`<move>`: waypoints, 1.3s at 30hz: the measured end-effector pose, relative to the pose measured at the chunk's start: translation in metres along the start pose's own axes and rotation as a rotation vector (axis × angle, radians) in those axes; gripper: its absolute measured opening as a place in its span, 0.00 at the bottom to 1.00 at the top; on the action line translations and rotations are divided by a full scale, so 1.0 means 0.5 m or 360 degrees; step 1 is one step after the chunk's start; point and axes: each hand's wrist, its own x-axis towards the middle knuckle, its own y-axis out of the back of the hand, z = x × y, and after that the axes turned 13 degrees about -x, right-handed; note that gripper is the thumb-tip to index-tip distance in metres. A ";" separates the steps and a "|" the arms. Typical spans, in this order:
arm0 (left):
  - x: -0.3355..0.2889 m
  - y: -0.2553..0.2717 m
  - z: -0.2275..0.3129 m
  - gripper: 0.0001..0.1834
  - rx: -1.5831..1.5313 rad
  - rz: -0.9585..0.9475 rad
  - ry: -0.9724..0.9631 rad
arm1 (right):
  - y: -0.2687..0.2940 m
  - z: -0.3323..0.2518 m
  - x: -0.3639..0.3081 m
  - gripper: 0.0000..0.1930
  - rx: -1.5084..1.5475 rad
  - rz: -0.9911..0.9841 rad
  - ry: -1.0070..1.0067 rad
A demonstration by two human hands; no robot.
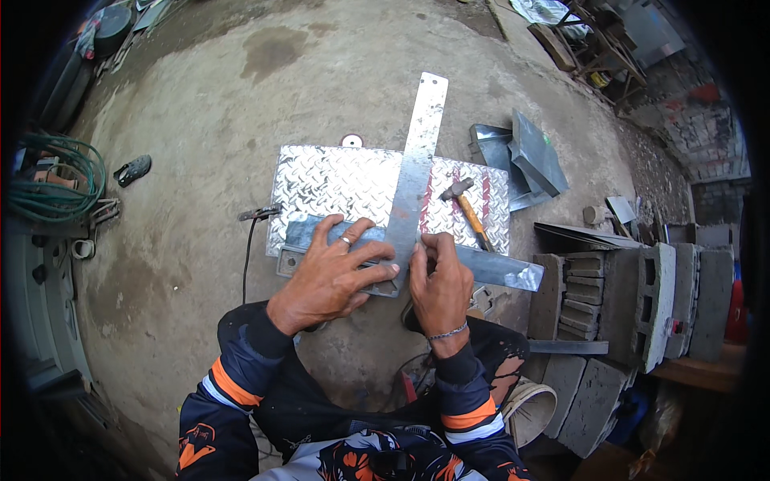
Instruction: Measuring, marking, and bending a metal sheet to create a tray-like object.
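Observation:
A long flat metal straightedge (419, 144), with small holes at its far end, lies crosswise over a grey sheet-metal strip (501, 269). My left hand (333, 268) presses down on both with fingers spread, a ring on one finger. Close against the straightedge's right edge, my right hand (443, 276) is closed in a pinch; whatever its fingertips hold is hidden. Under these pieces is a shiny diamond-tread plate (337, 172). A hammer (465, 204) with a wooden handle rests on the plate, right of the straightedge.
Bent sheet-metal pieces (529, 156) lie beyond the plate's right corner. Concrete blocks (654, 297) and a bucket (531, 409) stand on the right. A black-cabled clamp (261, 212) grips the plate's left edge. Farther left are a shoe (133, 170) and a coiled green hose (60, 172).

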 end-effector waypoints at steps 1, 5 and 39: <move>0.000 -0.001 0.001 0.33 -0.0020 0.0033 -0.0009 | -0.001 -0.001 0.001 0.07 -0.0009 -0.0001 0.0005; 0.000 -0.002 0.002 0.32 -0.0004 0.0023 0.0003 | -0.003 0.005 -0.001 0.06 -0.0098 -0.0013 0.0074; -0.006 -0.036 -0.006 0.36 0.0083 0.0091 -0.0047 | 0.031 0.201 0.054 0.10 -0.0331 0.0400 0.0083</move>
